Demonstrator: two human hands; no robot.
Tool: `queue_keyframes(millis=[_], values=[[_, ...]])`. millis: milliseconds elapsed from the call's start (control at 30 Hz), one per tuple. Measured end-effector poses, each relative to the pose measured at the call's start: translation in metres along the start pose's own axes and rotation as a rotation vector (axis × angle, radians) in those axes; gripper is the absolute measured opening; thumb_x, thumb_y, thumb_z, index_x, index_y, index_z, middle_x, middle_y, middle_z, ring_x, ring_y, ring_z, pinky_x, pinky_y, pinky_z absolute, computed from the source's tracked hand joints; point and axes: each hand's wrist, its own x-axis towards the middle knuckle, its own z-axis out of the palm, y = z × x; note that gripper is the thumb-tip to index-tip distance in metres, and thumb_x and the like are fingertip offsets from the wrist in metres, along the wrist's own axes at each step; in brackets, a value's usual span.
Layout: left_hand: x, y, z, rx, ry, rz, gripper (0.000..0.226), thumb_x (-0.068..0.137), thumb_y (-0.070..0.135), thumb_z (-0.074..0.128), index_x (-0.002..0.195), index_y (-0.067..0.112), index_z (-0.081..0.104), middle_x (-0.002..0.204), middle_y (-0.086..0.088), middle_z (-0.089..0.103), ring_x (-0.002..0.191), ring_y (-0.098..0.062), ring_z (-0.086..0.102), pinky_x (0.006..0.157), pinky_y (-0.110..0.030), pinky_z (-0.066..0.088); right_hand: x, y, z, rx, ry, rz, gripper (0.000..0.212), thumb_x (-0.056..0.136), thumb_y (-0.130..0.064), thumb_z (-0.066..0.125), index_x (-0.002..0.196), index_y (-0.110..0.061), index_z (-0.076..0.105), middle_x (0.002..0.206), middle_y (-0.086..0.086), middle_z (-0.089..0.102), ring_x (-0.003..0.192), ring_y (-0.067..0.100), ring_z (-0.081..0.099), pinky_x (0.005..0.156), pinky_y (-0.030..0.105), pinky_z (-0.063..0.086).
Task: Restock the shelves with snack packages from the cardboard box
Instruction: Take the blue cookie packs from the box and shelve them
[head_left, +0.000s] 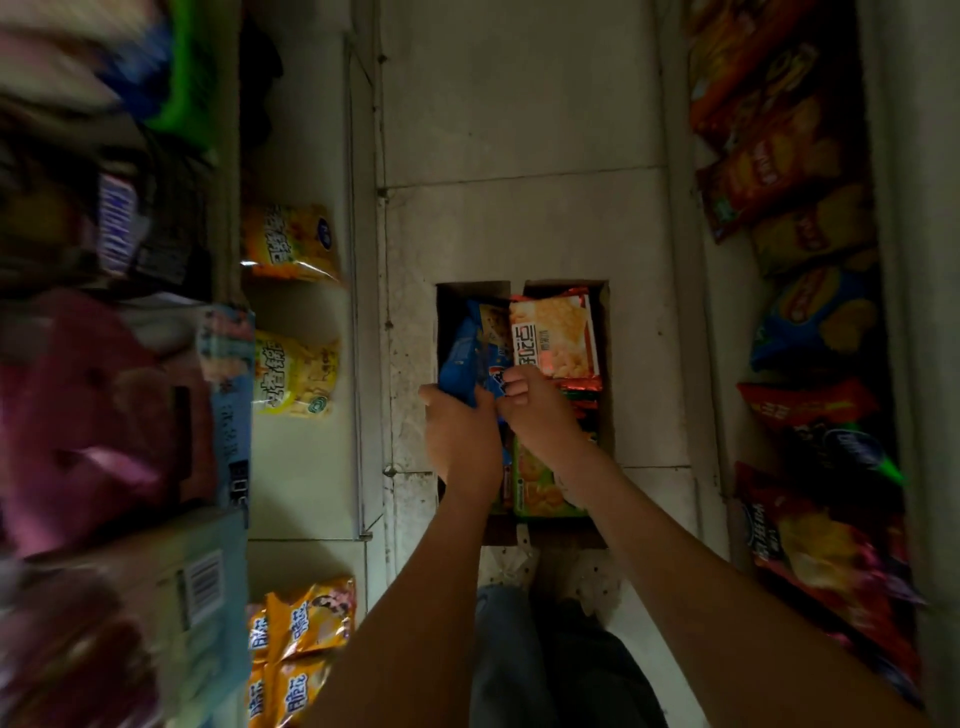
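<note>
Box check, looking straight down.

- The cardboard box (550, 535) sits open on the floor (519, 223) in the aisle, just ahead of your feet, with shelves on both sides.
- The blue pack (462, 353) stands tilted in the box's left half, its far end leaning against the wall. It is a glossy blue film with a white mark near the bottom edge, and the print is too dim to read.
- Your left hand (460, 441) has a full grip on it, thumb on the outside and fingers wrapped over the near end.
- Your right hand (540, 410) has a narrow grip, fingers curled tight at the pack's near right edge. It seems to pinch the same pack.
- Beside it lies a cream cracker pack (553, 332), flat on top of red foil packs (579, 387). A green pack (540, 483) lies under your right wrist.

Handling, as a judgement:
- The pack should be light, with a slick wrapper and brittle contents.
- The film will slide under a loose grip and the biscuits will crack under a hard one.
- Hold it across the short sides, near the sealed ends, where the wrapper is stiffest.
- Lift it straight up, clear of the box wall, before you turn toward a shelf.
- The left shelf (301, 467) shows bare board between the yellow bags (296, 374).
</note>
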Motion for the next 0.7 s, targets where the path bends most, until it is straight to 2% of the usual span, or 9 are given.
queue_keyframes(millis=[133,233,300,367,433,500,567,633,700], values=[[-0.045,0.031,-0.052,0.009,0.021,0.06,0.04,0.089,0.037,0.056,0.116,0.011,0.045,0.104,-0.01,0.063,0.089,-0.026,0.062,0.063,-0.033,0.047,-0.048,-0.044,-0.017,0.056,-0.014,-0.036,0.027,0.09,0.0,0.052,0.117,-0.002,0.049,0.084,-0.004,0.05,0.085,0.017,0.052,0.072,0.023,0.043],[-0.08,0.054,-0.088,-0.067,0.047,0.109,0.048,0.088,0.046,0.054,0.125,0.015,0.047,0.11,-0.008,0.064,0.096,-0.025,0.062,0.076,-0.038,0.053,-0.09,-0.073,-0.037,0.071,0.02,-0.058,0.034,0.091,-0.006,0.058,0.122,-0.004,0.047,0.101,0.002,0.052,0.096,0.017,0.053,0.069,0.009,0.043],[-0.101,0.074,-0.115,-0.125,0.064,0.128,0.052,0.087,0.049,0.054,0.127,0.017,0.049,0.112,-0.006,0.065,0.099,-0.024,0.062,0.077,-0.036,0.052,-0.124,-0.091,-0.056,0.096,0.068,-0.067,0.036,0.092,-0.012,0.058,0.125,-0.004,0.046,0.11,0.006,0.052,0.098,0.013,0.05,0.067,0.006,0.042],[-0.124,0.092,-0.141,-0.208,0.067,0.168,0.051,0.088,0.05,0.053,0.127,0.018,0.052,0.112,-0.004,0.066,0.099,-0.022,0.063,0.077,-0.033,0.052,-0.155,-0.107,-0.074,0.114,0.15,-0.067,0.036,0.091,-0.021,0.06,0.123,-0.006,0.049,0.114,0.008,0.055,0.1,0.014,0.052,0.072,0.008,0.042],[-0.15,0.112,-0.169,-0.338,0.042,0.223,0.046,0.09,0.046,0.053,0.127,0.017,0.055,0.111,-0.001,0.067,0.097,-0.018,0.063,0.076,-0.032,0.053,-0.185,-0.127,-0.093,0.138,0.258,-0.082,0.04,0.088,-0.028,0.063,0.12,-0.009,0.05,0.119,0.008,0.054,0.107,0.018,0.053,0.082,0.019,0.044],[-0.173,0.128,-0.196,-0.452,-0.018,0.277,0.041,0.093,0.041,0.053,0.125,0.016,0.057,0.106,0.002,0.066,0.093,-0.013,0.063,0.072,-0.026,0.054,-0.211,-0.146,-0.109,0.152,0.351,-0.109,0.05,0.085,-0.033,0.065,0.126,-0.011,0.046,0.127,0.007,0.046,0.117,0.019,0.048,0.091,0.026,0.041],[-0.19,0.139,-0.219,-0.533,-0.089,0.315,0.037,0.093,0.038,0.054,0.122,0.015,0.058,0.104,0.004,0.065,0.092,-0.009,0.063,0.071,-0.019,0.053,-0.238,-0.165,-0.124,0.176,0.43,-0.126,0.06,0.084,-0.034,0.067,0.133,-0.012,0.04,0.13,0.004,0.04,0.118,0.015,0.043,0.095,0.027,0.039],[-0.204,0.148,-0.24,-0.639,-0.18,0.32,0.041,0.091,0.039,0.057,0.123,0.013,0.059,0.11,0.002,0.066,0.097,-0.01,0.064,0.078,-0.023,0.055,-0.266,-0.182,-0.141,0.244,0.499,-0.146,0.067,0.082,-0.032,0.069,0.136,-0.01,0.035,0.13,0.004,0.041,0.118,0.016,0.045,0.097,0.03,0.041],[-0.217,0.155,-0.261,-0.685,-0.263,0.334,0.043,0.091,0.038,0.058,0.122,0.01,0.059,0.111,-0.003,0.068,0.098,-0.012,0.066,0.078,-0.026,0.056,-0.298,-0.194,-0.158,0.328,0.567,-0.173,0.073,0.082,-0.029,0.071,0.138,-0.007,0.03,0.137,0.008,0.042,0.122,0.019,0.046,0.1,0.031,0.041]])
